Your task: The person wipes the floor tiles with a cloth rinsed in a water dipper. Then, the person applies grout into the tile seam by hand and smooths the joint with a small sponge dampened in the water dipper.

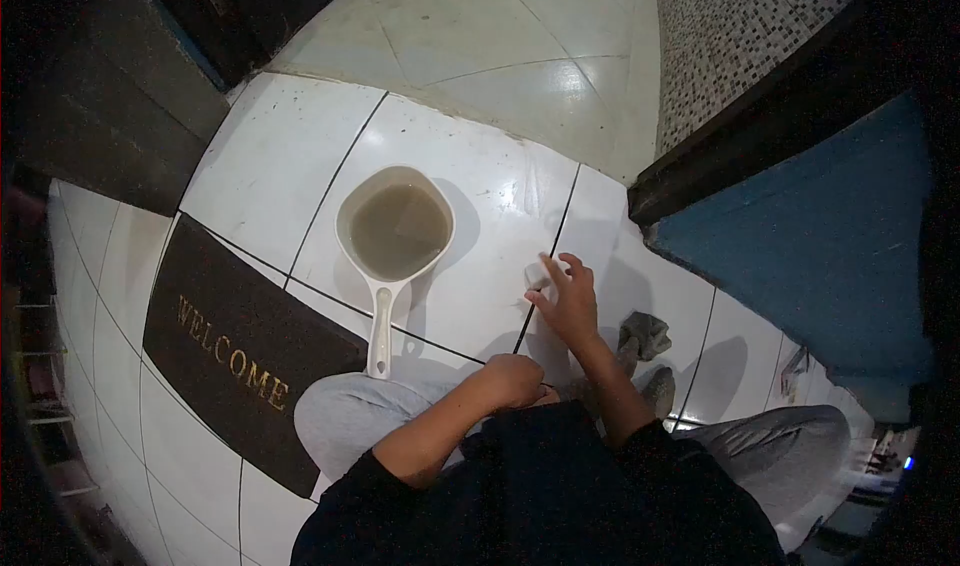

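Note:
A small whitish block (537,275) is on the white tiled floor, between the thumb and forefinger of my right hand (568,301). The fingers of that hand are apart around the block; whether they touch it is hard to see. My left hand (514,379) is curled at my lap, back upward, and anything inside it is hidden. To the left of both hands stands a white long-handled water dipper (381,301) with cloudy greyish water (399,231) in it. Its handle points toward my knee. A crumpled grey cloth (643,336) lies right of my right forearm.
A dark doormat (225,336) lettered WELCOME lies at the left. Ahead, a floor edge borders a greenish-grey tiled area (480,26). A blue panel (800,246) and a mosaic-tiled wall (740,36) rise at the right. My knees, in grey trousers, flank the hands.

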`<state>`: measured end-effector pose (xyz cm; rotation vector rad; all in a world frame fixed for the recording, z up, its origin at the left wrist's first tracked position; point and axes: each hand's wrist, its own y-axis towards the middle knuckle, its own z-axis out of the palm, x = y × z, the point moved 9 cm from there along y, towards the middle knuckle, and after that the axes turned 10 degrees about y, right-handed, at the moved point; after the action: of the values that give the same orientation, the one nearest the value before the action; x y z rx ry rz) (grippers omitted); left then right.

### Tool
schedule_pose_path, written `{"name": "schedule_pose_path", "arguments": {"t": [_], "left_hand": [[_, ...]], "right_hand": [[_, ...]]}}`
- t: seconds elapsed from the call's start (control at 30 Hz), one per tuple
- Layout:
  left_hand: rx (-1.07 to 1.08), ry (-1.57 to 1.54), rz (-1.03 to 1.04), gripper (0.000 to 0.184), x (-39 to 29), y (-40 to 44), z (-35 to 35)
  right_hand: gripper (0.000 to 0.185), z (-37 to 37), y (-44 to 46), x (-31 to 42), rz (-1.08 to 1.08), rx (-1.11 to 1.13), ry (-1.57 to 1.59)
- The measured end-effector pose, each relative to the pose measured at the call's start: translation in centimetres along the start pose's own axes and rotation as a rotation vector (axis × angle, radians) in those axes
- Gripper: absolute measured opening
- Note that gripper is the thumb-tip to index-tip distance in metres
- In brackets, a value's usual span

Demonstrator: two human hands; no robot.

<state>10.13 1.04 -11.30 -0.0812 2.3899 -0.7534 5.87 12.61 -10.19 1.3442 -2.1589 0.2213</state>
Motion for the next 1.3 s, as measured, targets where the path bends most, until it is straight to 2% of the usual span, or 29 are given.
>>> {"name": "schedule_pose_path", "arguments": {"t": [0.1, 0.27, 0.47, 0.53, 0.57, 0.63, 0.67, 0.7, 0.77, 0.8, 0.83, 0.9, 0.93, 0.97, 1.03, 1.1, 1.2, 1.23, 1.3], "left_hand": [[0.044, 0.001, -0.01, 0.04, -0.2, -0.3, 0.2], [0.038, -0.008, -0.015, 0.041, -0.1, -0.5, -0.2], [0.038, 0.029, -0.008, 0.04, 0.0, -0.1, 0.2], [0.043, 0.028, -0.006, 0.04, 0.0, 0.2, 0.5], [0.048, 0.027, -0.007, 0.04, 0.0, 0.4, 0.7], [0.044, 0.022, -0.016, 0.04, 0.0, -0.1, 0.2], [0.044, 0.015, -0.026, 0.04, 0.0, -0.3, 0.1], [0.047, 0.012, -0.028, 0.04, 0.1, -0.3, 0.4], [0.049, 0.031, -0.024, 0.042, 0.2, 0.1, 0.7], [0.05, 0.034, -0.023, 0.042, 0.1, -0.1, 0.6], [0.05, 0.019, -0.024, 0.043, 0.0, -0.3, 0.2], [0.052, 0.005, -0.018, 0.044, -0.2, -0.1, 0.2], [0.051, -0.003, -0.029, 0.046, 0.0, 0.2, 0.6], [0.052, -0.016, -0.042, 0.048, 0.2, 0.3, 0.9], [0.061, -0.011, -0.052, 0.049, 0.3, 0.2, 1.2], [0.059, 0.002, -0.058, 0.051, 0.3, 0.0, 0.6], [0.064, -0.041, -0.042, 0.052, -0.3, -0.5, -0.5], [0.049, -0.023, -0.042, 0.051, -0.2, -0.3, -0.2], [0.044, -0.007, -0.045, 0.051, 0.1, 0.0, 0.8]], "right_hand": [[0.058, 0.4, -0.4, 0.0, 0.085, -0.006, -0.006], [0.042, 1.5, -0.1, 0.7, 0.055, 0.0, -0.05], [0.032, 0.2, 0.4, 1.1, -0.132, 0.025, 0.072], [0.031, 1.3, -0.5, 1.9, -0.273, 0.192, -0.006], [0.031, 1.3, -1.0, 1.9, -0.274, 0.191, -0.009], [0.027, 3.4, -2.9, 3.3, -0.425, 0.404, -0.03], [0.023, 3.3, -2.8, 3.4, -0.477, 0.377, -0.068], [0.023, 3.1, -2.3, 3.0, -0.476, 0.381, -0.064], [0.023, 1.6, -0.1, 0.9, -0.304, 0.236, -0.112], [0.023, 2.6, -0.3, 0.9, -0.225, 0.33, -0.165], [0.023, 2.9, -1.0, 1.5, -0.224, 0.324, -0.167], [0.022, 3.5, -3.6, 3.9, -0.413, 0.342, -0.094], [0.019, 3.5, -3.7, 3.6, -0.427, 0.322, -0.1], [0.019, 3.3, -3.3, 3.0, -0.424, 0.325, -0.097], [0.019, 2.5, -1.2, 0.8, -0.247, 0.322, -0.157], [0.019, 2.7, -1.6, 1.3, -0.259, 0.271, -0.126], [0.016, 3.9, -4.2, 3.6, -0.459, 0.326, -0.051], [0.016, 3.2, -3.6, 3.8, -0.458, 0.325, -0.05], [0.016, 2.7, -1.3, 1.8, -0.286, 0.39, -0.129]]}}
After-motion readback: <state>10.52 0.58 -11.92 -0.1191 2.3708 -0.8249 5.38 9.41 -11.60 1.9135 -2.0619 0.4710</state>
